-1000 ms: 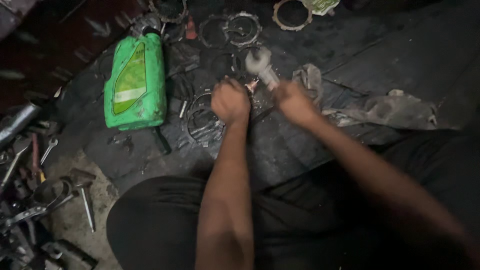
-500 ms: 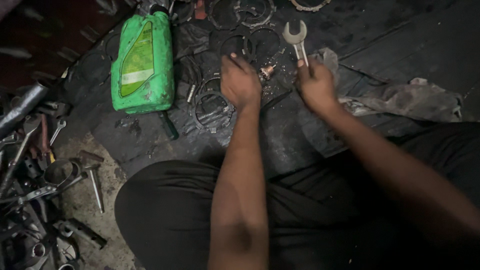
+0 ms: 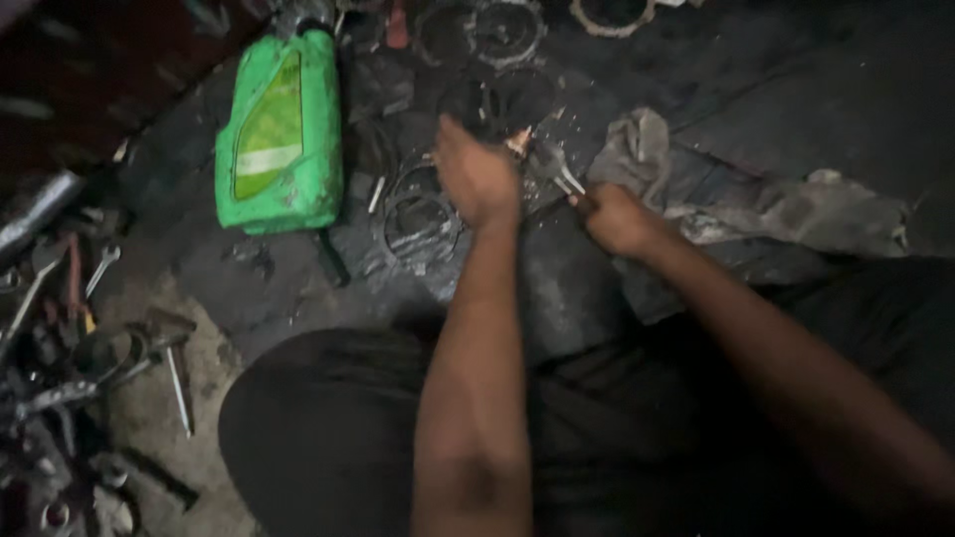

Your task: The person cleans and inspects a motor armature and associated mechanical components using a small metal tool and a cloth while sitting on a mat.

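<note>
Green oil jug (image 3: 279, 134) (lying flat, contents unseen) beside both hands.

Green oil bottle (image 3: 279, 134), grey rag (image 3: 796, 204)

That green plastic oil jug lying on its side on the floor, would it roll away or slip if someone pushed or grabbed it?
The green plastic oil jug looks flat-sided and lies on a broad face, so a push would probably slide it rather than roll it. Its surface looks grimy, so it may be slippery to grip. Its weight cannot be judged, since the contents are hidden.
</note>
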